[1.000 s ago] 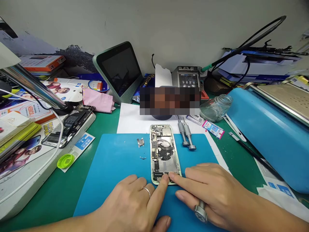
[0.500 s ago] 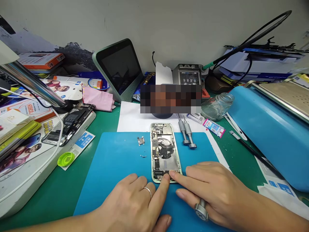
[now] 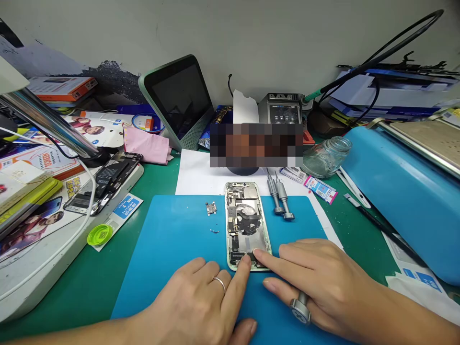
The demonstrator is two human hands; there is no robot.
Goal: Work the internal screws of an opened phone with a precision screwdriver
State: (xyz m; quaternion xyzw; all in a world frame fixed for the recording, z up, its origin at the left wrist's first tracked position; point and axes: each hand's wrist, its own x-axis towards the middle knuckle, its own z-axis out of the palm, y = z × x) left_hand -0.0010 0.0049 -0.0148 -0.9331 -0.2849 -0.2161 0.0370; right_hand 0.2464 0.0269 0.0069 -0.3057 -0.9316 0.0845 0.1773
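Observation:
An opened phone (image 3: 247,225) lies on the blue mat with its inner parts exposed. My left hand (image 3: 201,299), a ring on one finger, rests its outstretched index fingertip on the phone's lower end; its other fingers curl loosely and grip nothing visible. Beside that fingertip, the index finger of my right hand (image 3: 316,278) touches the same lower area. A grey screwdriver (image 3: 301,309) is tucked into my right hand, its flat round cap showing and its tip hidden. Left of the phone sit a small metal plate (image 3: 211,208) and tiny loose pieces (image 3: 214,231).
Two grey screwdrivers (image 3: 280,194) lie right of the phone on the blue mat (image 3: 161,244). Behind are a glass jar (image 3: 327,155), a screen device (image 3: 178,103) and a soldering station (image 3: 283,110). Another phone part (image 3: 108,182) and a green cap (image 3: 99,235) lie left; a blue case (image 3: 398,196) stands right.
The view has shifted slightly. Both hands keep nearly the same place, their index fingertips still on the phone's lower end.

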